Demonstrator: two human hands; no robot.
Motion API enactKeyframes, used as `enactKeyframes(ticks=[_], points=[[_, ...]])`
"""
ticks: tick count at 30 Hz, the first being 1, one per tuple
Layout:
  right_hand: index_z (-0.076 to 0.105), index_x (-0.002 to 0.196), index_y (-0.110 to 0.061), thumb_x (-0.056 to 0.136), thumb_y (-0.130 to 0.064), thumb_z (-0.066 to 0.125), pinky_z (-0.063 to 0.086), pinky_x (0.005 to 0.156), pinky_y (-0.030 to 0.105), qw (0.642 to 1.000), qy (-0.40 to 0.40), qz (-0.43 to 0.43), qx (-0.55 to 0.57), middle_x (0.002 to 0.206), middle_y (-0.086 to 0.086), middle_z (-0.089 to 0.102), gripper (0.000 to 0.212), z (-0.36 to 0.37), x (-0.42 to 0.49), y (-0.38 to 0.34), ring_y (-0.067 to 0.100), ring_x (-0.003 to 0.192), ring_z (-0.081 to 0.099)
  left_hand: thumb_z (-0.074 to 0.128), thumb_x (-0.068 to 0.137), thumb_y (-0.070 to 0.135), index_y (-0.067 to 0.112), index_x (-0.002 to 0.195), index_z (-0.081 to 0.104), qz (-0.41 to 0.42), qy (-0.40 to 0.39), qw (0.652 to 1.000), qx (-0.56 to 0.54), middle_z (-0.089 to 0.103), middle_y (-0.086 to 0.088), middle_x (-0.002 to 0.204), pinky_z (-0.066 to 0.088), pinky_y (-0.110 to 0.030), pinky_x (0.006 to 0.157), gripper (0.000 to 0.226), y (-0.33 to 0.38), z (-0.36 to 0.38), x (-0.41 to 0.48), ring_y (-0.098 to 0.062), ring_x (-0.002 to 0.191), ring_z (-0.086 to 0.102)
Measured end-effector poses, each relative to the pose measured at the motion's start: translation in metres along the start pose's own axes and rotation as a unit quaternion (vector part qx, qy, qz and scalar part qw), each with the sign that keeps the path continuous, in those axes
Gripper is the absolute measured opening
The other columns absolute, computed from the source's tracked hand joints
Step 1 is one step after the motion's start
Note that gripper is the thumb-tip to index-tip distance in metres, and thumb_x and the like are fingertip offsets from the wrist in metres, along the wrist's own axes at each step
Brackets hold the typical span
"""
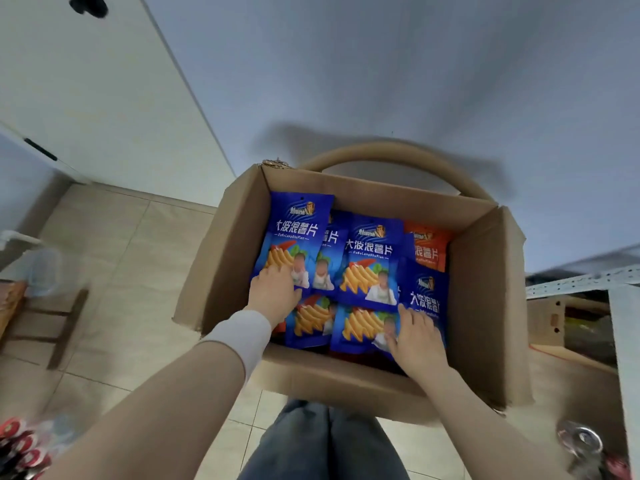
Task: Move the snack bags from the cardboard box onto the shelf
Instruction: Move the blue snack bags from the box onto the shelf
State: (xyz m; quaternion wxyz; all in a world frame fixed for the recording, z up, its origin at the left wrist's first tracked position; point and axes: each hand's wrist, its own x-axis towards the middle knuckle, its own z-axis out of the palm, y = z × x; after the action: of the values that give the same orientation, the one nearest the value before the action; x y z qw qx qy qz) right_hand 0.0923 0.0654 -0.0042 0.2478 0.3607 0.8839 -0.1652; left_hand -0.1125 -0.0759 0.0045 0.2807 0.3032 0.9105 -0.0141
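The left hand [275, 292] is lying on the lower end of the far-left blue bag [292, 237], fingers bent over it, though whether it is truly gripping is unclear. The right hand [415, 336] is pressing spread, slightly bent fingers onto a near blue bag [363, 327], holding nothing that can be seen. Both are reaching into the cardboard box [228, 244], which is sitting on a round-backed seat [388, 152] and is holding a full layer of overlapping blue snack bags plus an orange bag [429, 247] at the far right. The metal shelf [581, 282] is standing to the right. Judging by the box, the work is looking barely begun, with nearly every bag waiting to be moved.
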Motion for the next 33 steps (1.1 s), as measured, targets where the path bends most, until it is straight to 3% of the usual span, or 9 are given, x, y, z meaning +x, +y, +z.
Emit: enactKeyframes(ticks=[6, 10, 15, 22, 24, 27, 30, 33], points=[[0.016, 0.146, -0.004, 0.094, -0.042, 0.045, 0.029, 0.108, 0.033, 0.988, -0.032, 0.082, 0.128, 0.145, 0.015, 0.034, 0.07, 0.008, 0.077, -0.007, 0.028, 0.134, 0.032, 0.051, 0.087, 0.052, 0.01, 0.137, 0.034, -0.137, -0.014, 0.976, -0.17, 0.043, -0.016, 0.135, 0.038, -0.041, 0.1, 0.068, -0.013, 0.021, 0.078, -0.031, 0.123, 0.041], [0.02, 0.145, -0.003, 0.089, -0.048, 0.05, 0.025, 0.107, 0.038, 0.972, -0.027, 0.164, 0.168, 0.143, 0.017, 0.037, 0.078, 0.021, 0.12, -0.013, 0.032, 0.131, 0.033, 0.058, 0.087, 0.045, 0.008, 0.145, 0.023, -0.229, -0.001, 0.932, -0.28, 0.032, -0.018, 0.144, 0.029, -0.042, 0.108, 0.076, -0.022, 0.03, 0.129, -0.034, 0.133, 0.032], [0.02, 0.145, -0.008, 0.08, -0.058, 0.057, 0.026, 0.102, 0.039, 0.966, -0.014, 0.205, 0.155, 0.142, 0.012, 0.041, 0.09, 0.035, 0.147, -0.024, 0.032, 0.126, 0.03, 0.061, 0.085, 0.045, 0.012, 0.148, 0.016, -0.243, -0.017, 0.925, -0.293, 0.027, -0.017, 0.147, 0.028, -0.045, 0.111, 0.085, -0.027, 0.045, 0.162, -0.035, 0.134, 0.03], [0.037, 0.137, -0.001, 0.07, -0.046, 0.075, 0.023, 0.098, 0.037, 0.921, 0.041, 0.281, 0.268, 0.13, 0.02, 0.05, 0.089, 0.036, 0.153, -0.024, 0.036, 0.123, 0.038, 0.073, 0.069, 0.056, 0.011, 0.147, 0.015, -0.265, -0.031, 0.927, -0.264, 0.029, -0.017, 0.147, 0.024, -0.043, 0.11, 0.107, -0.027, 0.041, 0.164, -0.034, 0.136, 0.027], [0.041, 0.132, 0.002, 0.068, -0.039, 0.078, 0.03, 0.098, 0.036, 0.889, 0.05, 0.287, 0.353, 0.125, 0.018, 0.055, 0.084, 0.031, 0.151, -0.021, 0.035, 0.119, 0.046, 0.074, 0.067, 0.056, 0.012, 0.142, 0.027, -0.26, -0.007, 0.932, -0.253, 0.038, -0.014, 0.142, 0.029, -0.044, 0.108, 0.099, -0.028, 0.038, 0.159, -0.033, 0.132, 0.034], [0.049, 0.119, -0.006, 0.07, -0.028, 0.08, 0.042, 0.086, 0.033, 0.811, 0.013, 0.323, 0.487, 0.102, 0.006, 0.059, 0.061, 0.024, 0.151, -0.02, 0.024, 0.101, 0.056, 0.074, 0.071, 0.05, 0.011, 0.124, 0.047, -0.248, 0.013, 0.919, -0.307, 0.056, -0.01, 0.125, 0.044, -0.043, 0.096, 0.071, -0.031, 0.033, 0.154, -0.029, 0.115, 0.054], [0.057, 0.085, -0.013, 0.072, -0.027, 0.078, 0.043, 0.068, 0.026, 0.767, -0.06, 0.296, 0.566, 0.075, -0.001, 0.058, 0.028, 0.028, 0.155, -0.017, 0.019, 0.081, 0.056, 0.075, 0.076, 0.034, 0.01, 0.115, 0.052, -0.237, -0.025, 0.861, -0.449, 0.064, -0.008, 0.114, 0.05, -0.033, 0.077, 0.051, -0.034, 0.025, 0.152, -0.022, 0.096, 0.063], [0.062, 0.089, -0.011, 0.074, -0.021, 0.077, 0.044, 0.07, 0.029, 0.754, -0.061, 0.282, 0.59, 0.077, 0.0, 0.061, 0.023, 0.032, 0.153, -0.014, 0.017, 0.079, 0.057, 0.074, 0.079, 0.022, 0.011, 0.115, 0.054, -0.218, -0.078, 0.803, -0.549, 0.066, -0.01, 0.111, 0.051, -0.029, 0.067, 0.043, -0.036, 0.019, 0.148, -0.018, 0.085, 0.064]])
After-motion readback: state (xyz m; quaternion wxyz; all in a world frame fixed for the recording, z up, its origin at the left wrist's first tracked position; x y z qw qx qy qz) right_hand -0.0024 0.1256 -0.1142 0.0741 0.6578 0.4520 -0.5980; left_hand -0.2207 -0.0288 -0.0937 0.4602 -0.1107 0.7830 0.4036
